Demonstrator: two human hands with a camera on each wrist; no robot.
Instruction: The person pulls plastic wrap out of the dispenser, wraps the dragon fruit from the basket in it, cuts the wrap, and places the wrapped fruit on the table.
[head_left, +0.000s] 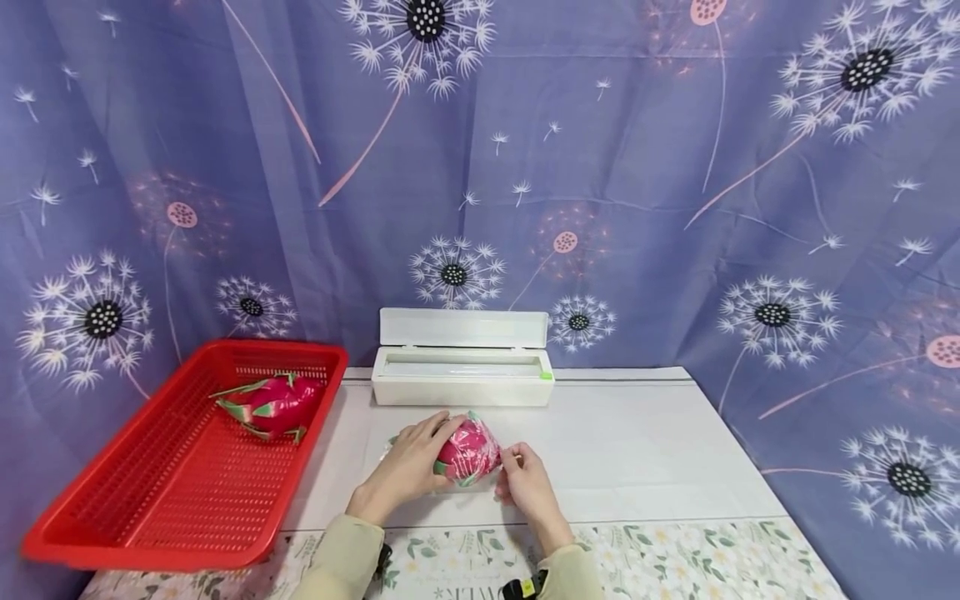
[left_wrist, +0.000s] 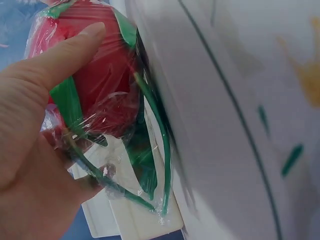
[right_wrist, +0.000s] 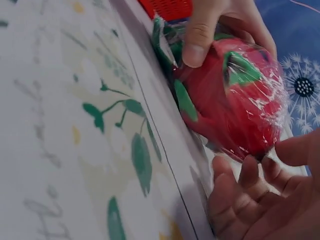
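Observation:
A red dragon fruit with green scales (head_left: 471, 452) lies on its side over the white table, covered in clear plastic wrap. My left hand (head_left: 411, 460) grips its leafy end, with the thumb along the near side in the left wrist view. Wrapped green leaf tips (left_wrist: 145, 165) stick out past that palm. At the other end my right hand (head_left: 528, 485) pinches the film at the fruit's tip between thumb and fingers, as the right wrist view shows. The wrap (right_wrist: 267, 107) looks tight and creased there.
Behind the hands stands a white wrap dispenser box (head_left: 462, 392) with its lid raised and a green slider at its right end. To the left, a red plastic basket (head_left: 176, 492) holds another dragon fruit (head_left: 281, 407). A flowered cloth (head_left: 660, 558) covers the front edge; a blue dandelion curtain (head_left: 637, 167) surrounds the table.

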